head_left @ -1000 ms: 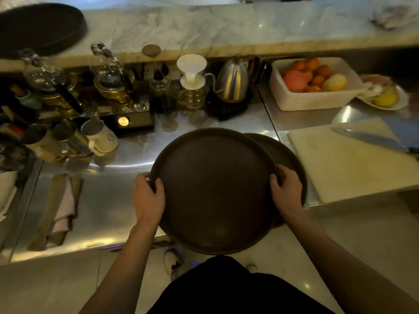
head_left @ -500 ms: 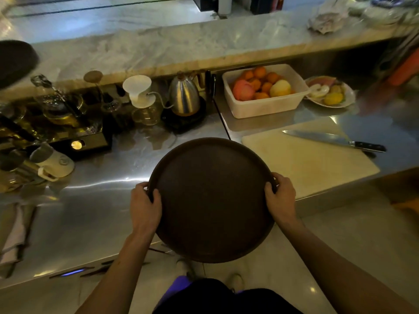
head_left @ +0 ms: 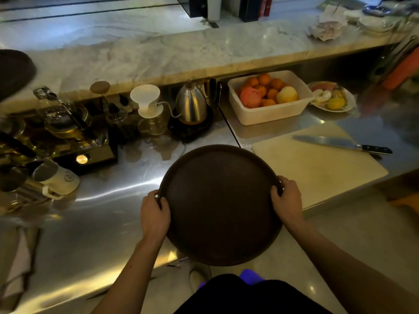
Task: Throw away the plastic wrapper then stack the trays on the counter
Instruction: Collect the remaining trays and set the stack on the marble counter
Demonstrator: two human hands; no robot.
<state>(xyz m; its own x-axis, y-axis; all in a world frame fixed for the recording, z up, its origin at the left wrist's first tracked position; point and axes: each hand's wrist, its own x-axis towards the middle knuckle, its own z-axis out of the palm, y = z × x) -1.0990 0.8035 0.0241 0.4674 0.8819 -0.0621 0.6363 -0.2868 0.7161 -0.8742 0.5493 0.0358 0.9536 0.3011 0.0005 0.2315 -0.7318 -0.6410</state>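
Both bare forearms reached forward from the bottom of the view, spread apart and angling slightly inward toward the hands. The left hand [head_left: 155,215] sat with its back turned up, thumb hooked over the near-left rim of the round dark tray [head_left: 221,205], the other fingers curled out of sight beneath it. The right hand [head_left: 287,201] mirrored it on the opposite rim, knuckles raised, thumb pressed over the edge and fingers wrapped under. Both wrists were nearly straight, in line with the forearms. The two hands were level with each other and well apart.
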